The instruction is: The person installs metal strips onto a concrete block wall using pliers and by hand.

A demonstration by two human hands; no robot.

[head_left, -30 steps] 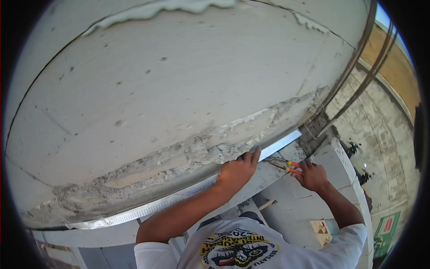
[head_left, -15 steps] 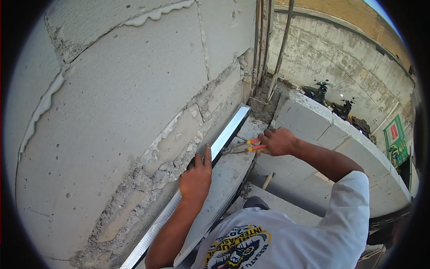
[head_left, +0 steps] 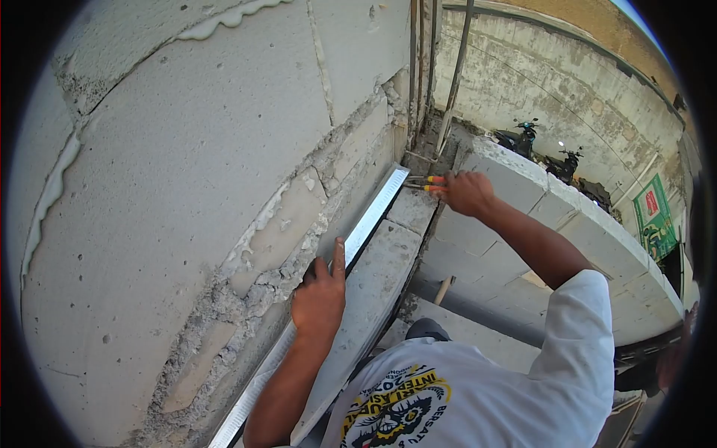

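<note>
Pliers (head_left: pixel 420 182) moved to tip of strip (head_left: pixel 371 211) — right grip (head_left: pixel 469 193) clasping handles (head_left: pixel 436 187) — beside pitted wall (head_left: pixel 187 164).

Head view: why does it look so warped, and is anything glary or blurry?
In the head view, black rounded borders frame the scene and the low wall bows, probably from a wide lens; the metal strip glares bright; the sign's small print is too soft to read.

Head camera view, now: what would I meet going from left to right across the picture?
White raised bead on the wall's far left, left hand, pliers, right hand, parked motorcycles, green banner.
</note>
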